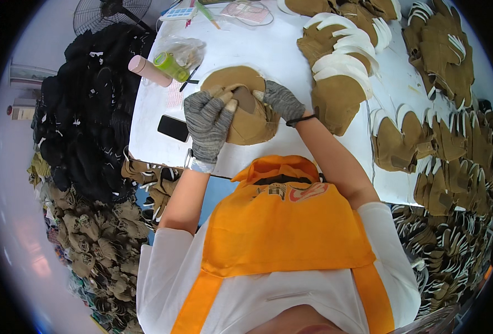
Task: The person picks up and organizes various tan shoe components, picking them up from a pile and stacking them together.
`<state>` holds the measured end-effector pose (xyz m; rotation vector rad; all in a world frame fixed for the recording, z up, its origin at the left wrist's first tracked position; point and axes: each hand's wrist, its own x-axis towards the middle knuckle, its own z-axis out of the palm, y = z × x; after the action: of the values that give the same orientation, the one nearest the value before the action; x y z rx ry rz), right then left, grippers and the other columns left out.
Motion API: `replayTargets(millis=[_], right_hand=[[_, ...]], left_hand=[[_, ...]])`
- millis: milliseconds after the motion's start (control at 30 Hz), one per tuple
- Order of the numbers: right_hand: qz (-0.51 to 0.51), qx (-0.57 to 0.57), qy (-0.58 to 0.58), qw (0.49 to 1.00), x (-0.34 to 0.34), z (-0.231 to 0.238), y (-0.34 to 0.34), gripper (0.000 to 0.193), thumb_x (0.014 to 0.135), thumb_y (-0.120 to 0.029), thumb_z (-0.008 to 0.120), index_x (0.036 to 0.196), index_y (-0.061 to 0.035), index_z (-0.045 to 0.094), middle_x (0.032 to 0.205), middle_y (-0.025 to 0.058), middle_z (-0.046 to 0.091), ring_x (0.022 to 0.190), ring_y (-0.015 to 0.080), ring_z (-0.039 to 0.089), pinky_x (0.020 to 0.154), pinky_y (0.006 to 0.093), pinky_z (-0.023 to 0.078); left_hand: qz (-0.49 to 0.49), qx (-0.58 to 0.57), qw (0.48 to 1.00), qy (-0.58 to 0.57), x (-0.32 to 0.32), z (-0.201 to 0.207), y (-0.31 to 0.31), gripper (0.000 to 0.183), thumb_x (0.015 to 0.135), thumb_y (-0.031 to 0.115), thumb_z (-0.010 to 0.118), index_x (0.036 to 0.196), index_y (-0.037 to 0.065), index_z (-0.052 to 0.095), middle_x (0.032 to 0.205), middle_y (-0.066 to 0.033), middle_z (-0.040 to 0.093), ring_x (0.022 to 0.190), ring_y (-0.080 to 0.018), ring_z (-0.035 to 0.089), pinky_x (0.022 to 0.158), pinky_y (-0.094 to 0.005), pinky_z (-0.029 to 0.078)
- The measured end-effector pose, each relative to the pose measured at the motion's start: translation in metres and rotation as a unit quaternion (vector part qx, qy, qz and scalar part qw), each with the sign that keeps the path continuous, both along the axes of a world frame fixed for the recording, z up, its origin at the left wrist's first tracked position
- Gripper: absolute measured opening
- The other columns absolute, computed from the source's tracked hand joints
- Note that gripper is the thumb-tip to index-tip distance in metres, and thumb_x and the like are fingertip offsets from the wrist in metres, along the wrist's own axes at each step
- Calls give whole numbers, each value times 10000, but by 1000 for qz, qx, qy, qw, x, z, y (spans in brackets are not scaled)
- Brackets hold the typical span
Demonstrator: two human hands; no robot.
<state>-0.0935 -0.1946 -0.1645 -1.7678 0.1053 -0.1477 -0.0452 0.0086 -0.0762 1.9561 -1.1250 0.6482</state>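
Note:
A brown cap [247, 127] lies on the white table in front of me, its rounded brim turned away from me and a darker patch showing near its middle. My left hand [208, 123], in a grey knitted glove with bare-looking fingertips, pinches the fabric at the cap's left and centre. From the right, my right hand [283, 102], gloved the same way and with a black band at the wrist, grips the cap's right edge between thumb and fingers. The cap's underside is hidden.
Left of the cap are a phone [173, 128], a pink bottle [149, 70], a green-lidded cup [171, 67] and a black pen [189, 79]. Stacked brown caps with white brims [341, 94] stand to the right. Black caps [90, 122] are heaped beside the table, below a fan [112, 10].

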Motion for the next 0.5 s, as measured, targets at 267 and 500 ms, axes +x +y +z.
replayTargets(millis=[267, 500], right_hand=[[-82, -116, 44, 989, -74, 10, -37, 274, 870, -257, 596, 1013, -24, 594, 843, 69, 601, 738, 158, 543, 711, 290, 458], [-244, -370, 298, 846, -252, -78, -82, 364, 776, -337, 668, 1057, -109, 628, 951, 123, 642, 887, 290, 607, 768, 401, 466]], left_hand=[[-32, -104, 993, 36, 17, -26, -13, 258, 815, 142, 698, 1050, 77, 611, 1060, -94, 521, 1008, -247, 509, 879, -363, 430], [-57, -112, 989, 76, 15, -31, -18, 291, 909, 159, 564, 1157, 35, 476, 1099, -89, 488, 1018, -214, 541, 924, -367, 441]])
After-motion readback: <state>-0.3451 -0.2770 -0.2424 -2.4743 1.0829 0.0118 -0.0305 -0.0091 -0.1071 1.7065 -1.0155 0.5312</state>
